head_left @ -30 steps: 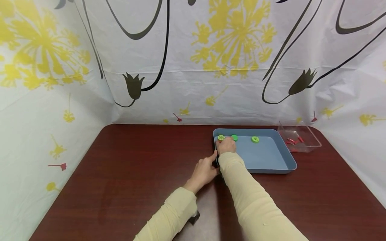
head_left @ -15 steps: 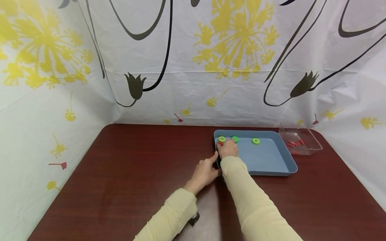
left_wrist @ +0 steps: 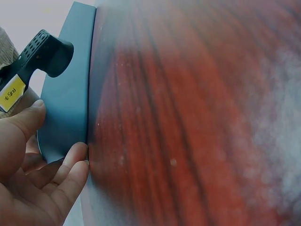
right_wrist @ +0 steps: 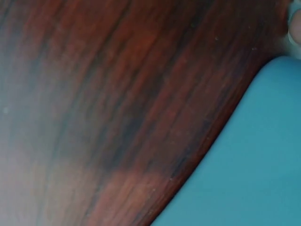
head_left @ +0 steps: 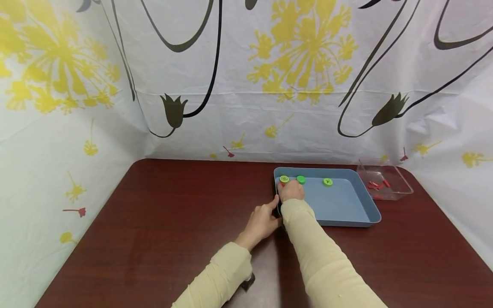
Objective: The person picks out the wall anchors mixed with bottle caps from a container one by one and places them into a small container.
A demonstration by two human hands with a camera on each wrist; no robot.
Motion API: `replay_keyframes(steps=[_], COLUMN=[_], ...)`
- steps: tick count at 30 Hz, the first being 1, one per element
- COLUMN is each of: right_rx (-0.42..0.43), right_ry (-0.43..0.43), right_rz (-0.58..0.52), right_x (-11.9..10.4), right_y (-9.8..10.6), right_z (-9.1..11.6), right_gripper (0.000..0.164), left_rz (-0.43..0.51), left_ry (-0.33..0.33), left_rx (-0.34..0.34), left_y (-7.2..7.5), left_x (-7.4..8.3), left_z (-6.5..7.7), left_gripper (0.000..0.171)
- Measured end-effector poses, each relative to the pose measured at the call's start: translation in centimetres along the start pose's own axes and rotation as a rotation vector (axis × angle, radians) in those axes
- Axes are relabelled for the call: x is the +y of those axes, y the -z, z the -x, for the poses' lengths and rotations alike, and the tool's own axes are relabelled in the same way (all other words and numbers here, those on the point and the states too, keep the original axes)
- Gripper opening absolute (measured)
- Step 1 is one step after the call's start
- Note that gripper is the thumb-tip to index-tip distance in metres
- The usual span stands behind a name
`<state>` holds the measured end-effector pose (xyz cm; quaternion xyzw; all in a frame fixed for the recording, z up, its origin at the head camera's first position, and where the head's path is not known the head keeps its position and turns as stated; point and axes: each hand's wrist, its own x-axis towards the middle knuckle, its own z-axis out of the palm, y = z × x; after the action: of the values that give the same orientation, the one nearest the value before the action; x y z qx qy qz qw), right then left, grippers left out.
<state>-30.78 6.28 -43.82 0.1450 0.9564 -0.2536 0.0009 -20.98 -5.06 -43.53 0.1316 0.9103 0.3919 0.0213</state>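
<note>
My left hand holds the near left corner of a shallow blue tray. In the left wrist view, its thumb presses one edge of the wall and its fingers touch the other. Inside the tray at the left, my right hand has curled fingers around a small red piece, mostly hidden by them. Just beyond lies a round green disc with a pattern; a plain green disc and another marked green disc sit along the far side. The right wrist view shows mainly the tray's outer wall.
Right of the tray stands a clear plastic container with several small red pieces in it. A patterned white sheet hangs behind the dark red table. In the left wrist view, the right wrist's black camera mount shows.
The right hand has drawn slightly toward the person, exposing the red piece near its fingertips. The left hand stays on the tray corner. The whole head view has shifted a little.
</note>
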Motion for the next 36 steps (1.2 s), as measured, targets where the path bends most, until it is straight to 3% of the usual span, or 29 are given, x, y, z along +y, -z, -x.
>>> replay_keyframes(steps=[18,36], right_rx=[-0.044,-0.013], right_ry=[0.027,0.086], right_rz=[0.088,0.007], right_x=[-0.5,0.9], right_y=[0.4,-0.1], right_z=[-0.3,-0.7], right_gripper=[0.048,0.042], left_rz=[-0.017,0.029], left_ry=[0.005,0.037], left_rx=[0.004,-0.04], left_y=[0.0,-0.1], left_x=[0.1,0.1], left_z=[0.0,0.0], left_gripper=[0.067,0.068])
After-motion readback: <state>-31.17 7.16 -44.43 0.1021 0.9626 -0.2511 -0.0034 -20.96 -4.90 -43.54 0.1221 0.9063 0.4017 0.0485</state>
